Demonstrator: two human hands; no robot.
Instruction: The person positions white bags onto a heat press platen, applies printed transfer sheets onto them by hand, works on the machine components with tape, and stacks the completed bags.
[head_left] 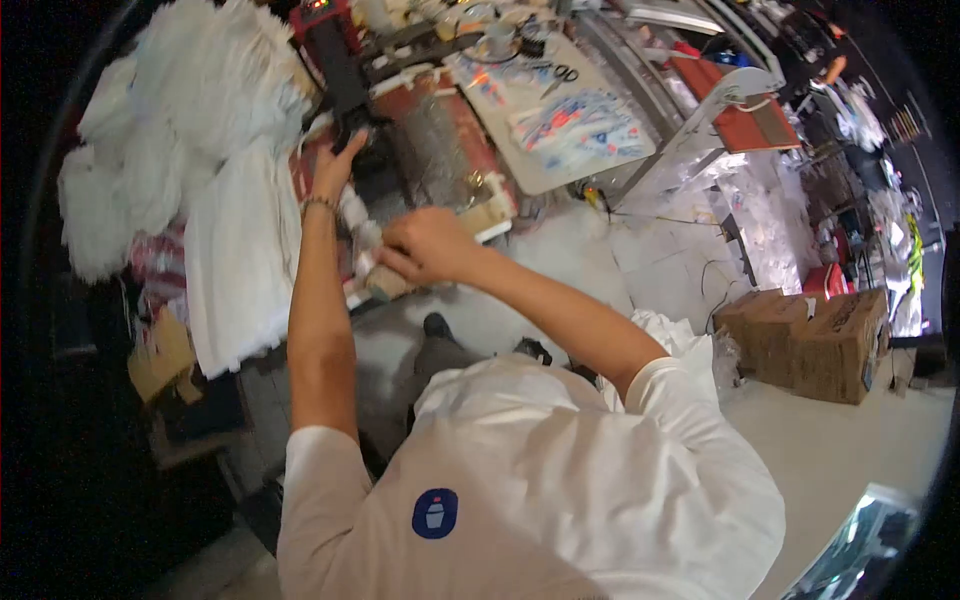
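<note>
My left hand (335,168), with a bracelet at its wrist, rests at the front of a black machine (340,75) with a red top; its thumb is stretched out, apart from the fingers. To its right and nearer my body, my right hand (428,246) is closed, fingers curled down beside a crumpled whitish bundle (366,238). A tan roundish object (386,284) shows just below those fingers. What the right hand grips is blurred and partly hidden.
White fabric piles (235,240) lie at left. Beyond the hands is a worn red-brown work surface (440,135). A pale board (520,165) holds scissors (562,76) and printed plastic (580,130). Cardboard boxes (825,345) stand on the floor at right.
</note>
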